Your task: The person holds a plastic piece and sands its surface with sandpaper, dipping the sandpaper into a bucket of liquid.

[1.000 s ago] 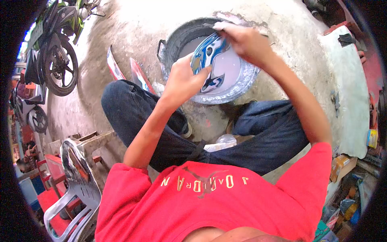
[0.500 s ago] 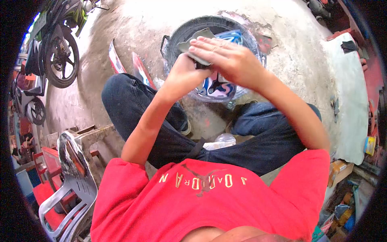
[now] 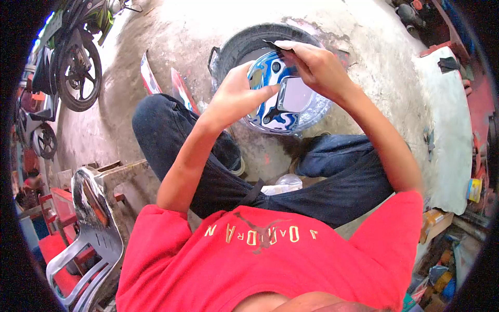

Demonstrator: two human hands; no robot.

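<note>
My left hand (image 3: 234, 99) grips the left edge of a motorcycle body panel (image 3: 275, 119) with a glossy blue, white and black swirl pattern. Its thumb lies across the face, beside a roughly rectangular cutout. My right hand (image 3: 323, 74) pinches a thin, bent sheet of sandpaper (image 3: 284, 46), pale on one side and dark on the other, near the panel's upper right. Beneath the panel sits a round black basin (image 3: 222, 70) with cloudy grey liquid in it. My right fingertips are partly hidden, so whether they touch the panel is unclear.
Two red-and-white panel pieces (image 3: 183, 89) lie left of the basin on the concrete floor. A motorcycle wheel (image 3: 79, 70) stands at upper left. A grey plastic chair (image 3: 96, 223) is at lower left. A pale bench top (image 3: 451, 130) runs along the right.
My hands have parted from around the sandpaper. My left hand has taken hold of the panel, which now shows more of its face. The sandpaper has moved right in my right hand.
</note>
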